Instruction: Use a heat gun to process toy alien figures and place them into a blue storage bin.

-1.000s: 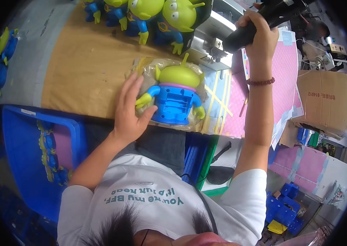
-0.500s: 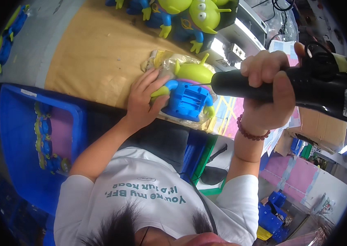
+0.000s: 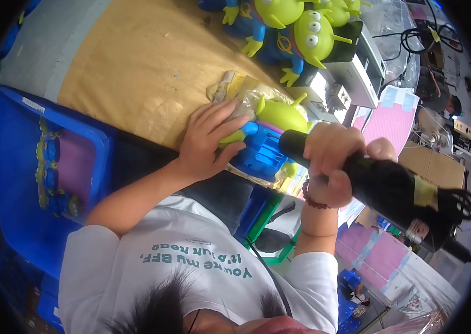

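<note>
A green and blue alien toy figure lies on the bench with its back facing up, showing an open battery compartment. My left hand grips the figure by one arm, fingers over it and thumb on the near side. In my right hand is a black electric screwdriver, wrapped in my fingers and slanting down to the left. Its nose meets the upper back of the figure, near the green head; the bit's tip is hidden. Under the figure is crumpled clear plastic and yellowish padding.
Several finished-looking alien figures stand at the far side. Next to them is a white power box. A blue bin with more figures sits at the left, below the brown-covered bench. A cardboard box is at the right.
The screwdriver has swung, its rear end now lower, and its nose has come down against the figure, covering the bit. My left hand keeps its hold. The whole view has shifted slightly.
</note>
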{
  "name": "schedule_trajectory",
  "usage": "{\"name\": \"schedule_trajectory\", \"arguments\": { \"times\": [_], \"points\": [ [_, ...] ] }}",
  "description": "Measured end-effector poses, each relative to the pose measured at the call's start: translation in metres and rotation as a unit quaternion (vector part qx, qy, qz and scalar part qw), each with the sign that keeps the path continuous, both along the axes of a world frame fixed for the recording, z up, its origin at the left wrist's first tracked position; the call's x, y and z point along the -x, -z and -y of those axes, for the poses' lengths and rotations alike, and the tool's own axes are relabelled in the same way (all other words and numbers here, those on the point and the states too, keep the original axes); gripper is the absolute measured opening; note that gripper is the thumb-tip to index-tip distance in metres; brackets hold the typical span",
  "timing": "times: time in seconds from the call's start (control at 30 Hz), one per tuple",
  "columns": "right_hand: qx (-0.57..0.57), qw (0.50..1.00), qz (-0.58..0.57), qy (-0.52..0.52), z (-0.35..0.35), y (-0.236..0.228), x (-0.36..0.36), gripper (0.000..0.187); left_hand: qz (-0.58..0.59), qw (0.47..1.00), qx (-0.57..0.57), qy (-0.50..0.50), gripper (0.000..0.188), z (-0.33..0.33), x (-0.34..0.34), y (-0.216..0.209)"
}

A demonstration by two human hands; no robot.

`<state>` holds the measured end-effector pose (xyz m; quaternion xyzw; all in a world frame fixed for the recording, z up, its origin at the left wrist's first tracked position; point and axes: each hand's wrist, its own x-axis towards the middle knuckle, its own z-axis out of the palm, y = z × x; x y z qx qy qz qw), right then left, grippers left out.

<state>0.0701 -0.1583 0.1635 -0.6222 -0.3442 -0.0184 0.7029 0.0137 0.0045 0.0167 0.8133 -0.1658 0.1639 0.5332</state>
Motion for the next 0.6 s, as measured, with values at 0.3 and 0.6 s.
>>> {"name": "schedule_trajectory", "arguments": {
  "times": [0.3, 0.6],
  "points": [
    [-0.032, 0.999, -0.028, -0.027, -0.0035, 0.0018, -0.0090, 0.035, -0.018, 1.000, 0.011, -0.005, 0.043, 0.0011, -0.0031, 0.0007],
    [-0.046, 0.997, -0.068, -0.014, -0.0063, -0.0006, -0.0108, 0.034, -0.025, 1.000, 0.015, -0.003, 0.043, 0.0010, -0.0020, 0.0009]
  ]
}}
